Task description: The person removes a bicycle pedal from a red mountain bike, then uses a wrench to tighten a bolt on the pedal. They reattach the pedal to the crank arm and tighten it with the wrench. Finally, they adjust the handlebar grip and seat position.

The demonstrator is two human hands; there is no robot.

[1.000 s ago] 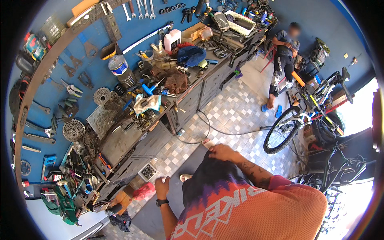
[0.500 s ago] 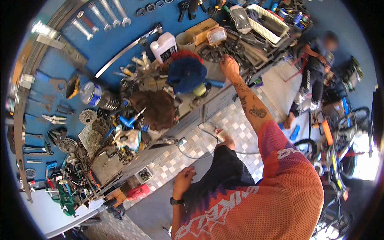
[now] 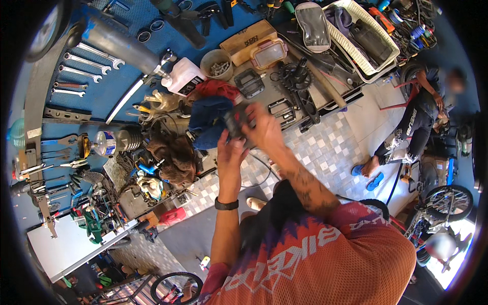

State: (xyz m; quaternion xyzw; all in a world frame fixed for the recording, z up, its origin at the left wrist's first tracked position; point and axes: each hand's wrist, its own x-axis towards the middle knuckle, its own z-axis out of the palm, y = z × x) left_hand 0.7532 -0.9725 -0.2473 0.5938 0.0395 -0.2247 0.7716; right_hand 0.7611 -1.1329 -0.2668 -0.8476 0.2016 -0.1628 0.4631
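Both my hands meet over the front edge of the bench around a small dark bicycle part (image 3: 236, 121) with a red spot, its exact kind smeared by motion. My right hand (image 3: 266, 131) grips it from the right and above, fingers curled over it. My left hand (image 3: 231, 155) closes on its lower side, thumb and fingers pressed to it. Just behind lie a dark blue cloth (image 3: 207, 119) and a red cloth (image 3: 217, 90). A grey flat pedal (image 3: 249, 83) and a black flat pedal (image 3: 282, 111) lie on the bench, near a black crankset (image 3: 300, 84).
A white jug (image 3: 184, 76), a tub of small parts (image 3: 217, 66) and a cream basket (image 3: 363, 38) stand along the back. Brown cloth (image 3: 175, 157) lies at left. Wrenches (image 3: 84, 71) hang on the blue wall. Another person (image 3: 412, 119) sits at the right, near bicycles.
My right hand has drawn back from the bench top toward me and now holds the dark part. My left hand has risen from beside my leg to meet it. The view has shifted.
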